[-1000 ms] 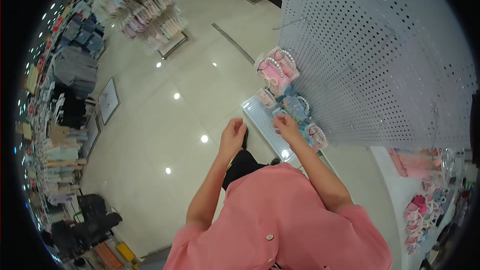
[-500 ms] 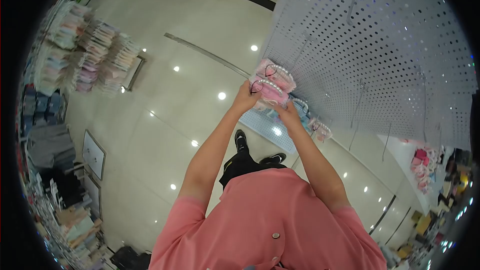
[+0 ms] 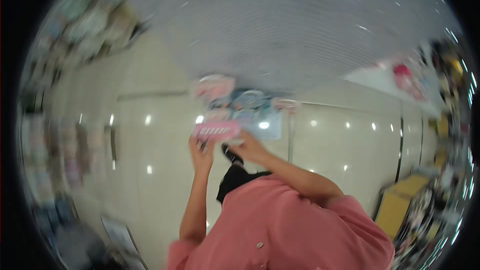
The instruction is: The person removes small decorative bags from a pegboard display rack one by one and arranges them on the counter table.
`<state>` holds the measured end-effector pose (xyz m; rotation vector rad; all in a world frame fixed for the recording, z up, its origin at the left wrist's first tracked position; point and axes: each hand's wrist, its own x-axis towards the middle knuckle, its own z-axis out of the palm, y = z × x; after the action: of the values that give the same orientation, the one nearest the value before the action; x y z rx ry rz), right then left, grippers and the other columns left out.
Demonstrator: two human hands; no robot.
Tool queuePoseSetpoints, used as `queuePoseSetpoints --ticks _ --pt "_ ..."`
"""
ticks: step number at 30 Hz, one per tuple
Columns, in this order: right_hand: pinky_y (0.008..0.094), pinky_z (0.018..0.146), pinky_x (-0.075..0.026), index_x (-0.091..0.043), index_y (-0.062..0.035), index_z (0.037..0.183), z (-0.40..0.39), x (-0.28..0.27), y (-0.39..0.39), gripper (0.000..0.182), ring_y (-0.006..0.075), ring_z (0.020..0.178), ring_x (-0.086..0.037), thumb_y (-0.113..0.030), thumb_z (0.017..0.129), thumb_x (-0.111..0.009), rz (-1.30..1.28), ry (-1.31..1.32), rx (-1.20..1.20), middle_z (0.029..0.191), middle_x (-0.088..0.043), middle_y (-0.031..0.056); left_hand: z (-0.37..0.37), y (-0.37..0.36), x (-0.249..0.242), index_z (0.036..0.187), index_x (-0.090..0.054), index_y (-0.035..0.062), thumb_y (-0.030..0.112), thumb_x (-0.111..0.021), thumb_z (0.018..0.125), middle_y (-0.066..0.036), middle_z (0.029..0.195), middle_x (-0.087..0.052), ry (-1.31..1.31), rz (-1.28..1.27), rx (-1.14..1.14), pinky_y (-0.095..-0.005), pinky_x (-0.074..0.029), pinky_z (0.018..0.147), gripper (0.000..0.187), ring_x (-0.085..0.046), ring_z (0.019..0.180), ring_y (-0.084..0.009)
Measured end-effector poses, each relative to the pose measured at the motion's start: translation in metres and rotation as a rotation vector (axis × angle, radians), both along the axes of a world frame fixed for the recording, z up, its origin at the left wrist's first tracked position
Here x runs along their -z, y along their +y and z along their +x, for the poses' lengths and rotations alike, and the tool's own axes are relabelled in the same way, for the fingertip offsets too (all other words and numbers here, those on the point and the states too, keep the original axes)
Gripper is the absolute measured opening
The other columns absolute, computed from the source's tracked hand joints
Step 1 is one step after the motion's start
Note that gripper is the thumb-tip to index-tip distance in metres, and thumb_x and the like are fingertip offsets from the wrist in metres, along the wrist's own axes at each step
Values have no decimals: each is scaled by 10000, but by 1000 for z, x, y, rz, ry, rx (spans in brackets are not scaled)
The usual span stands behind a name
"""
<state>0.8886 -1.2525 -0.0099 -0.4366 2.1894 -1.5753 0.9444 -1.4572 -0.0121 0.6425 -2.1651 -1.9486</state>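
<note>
A pink item with a row of pearl-like white beads (image 3: pixel 217 131) is held out in front of me, blurred by motion; its exact kind is not clear. My left hand (image 3: pixel 202 154) closes on its left end, with something small and dark by the fingers. At the right end, my right hand (image 3: pixel 248 148) grips it too, its fingertips partly hidden. Just beyond lie a pink beaded piece (image 3: pixel 214 87) and a blue-grey bunch of similar goods (image 3: pixel 250 99), near the foot of the perforated panel (image 3: pixel 280 30).
A pale perforated base shelf (image 3: pixel 267 126) sits low beyond my feet. Pink goods (image 3: pixel 407 81) hang at the right, above a yellow box (image 3: pixel 400 202). Blurred racks of clothing (image 3: pixel 67 145) stand at the left. The shiny tiled floor (image 3: pixel 150 145) reflects ceiling lights.
The view has swung to the right, so the panel now spans the top. Both hands have drawn the pink item nearer to me, away from the pink and blue goods by the panel.
</note>
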Motion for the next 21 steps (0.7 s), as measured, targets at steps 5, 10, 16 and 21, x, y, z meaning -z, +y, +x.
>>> queuePoseSetpoints --ticks 5,10,16,21 --pt "355 751 -567 -539 -70 1428 44 -30 96 603 263 1029 -658 -248 899 -764 -6 -7 37 1284 -640 179 50 78 -7 1456 -425 -10 109 -702 970 -144 1315 -520 -12 -32 112 -340 -547 871 572 -570 1095 -204" --pt "385 834 -598 -536 -54 1425 92 -59 231 587 299 1117 -662 -272 923 -747 36 -27 180 1267 -656 179 77 209 -31 1452 -452 -33 119 -688 977 -164 1289 -534 58 -187 248 -292 -544 795 551 -596 1053 -213" --pt "374 823 -596 -537 -20 1411 143 -104 385 601 267 1094 -672 -274 916 -763 33 -80 491 1259 -663 171 85 368 -98 1372 -502 -14 93 -714 948 -146 1229 -544 153 -350 531 -302 -563 778 486 -622 1042 -214" --pt "335 783 -576 -570 -17 1356 173 -115 484 531 203 1036 -687 -247 921 -769 86 -20 762 1211 -689 131 68 477 -147 1263 -537 -53 128 -744 902 -224 1144 -555 238 -384 722 -399 -531 783 453 -611 964 -348"
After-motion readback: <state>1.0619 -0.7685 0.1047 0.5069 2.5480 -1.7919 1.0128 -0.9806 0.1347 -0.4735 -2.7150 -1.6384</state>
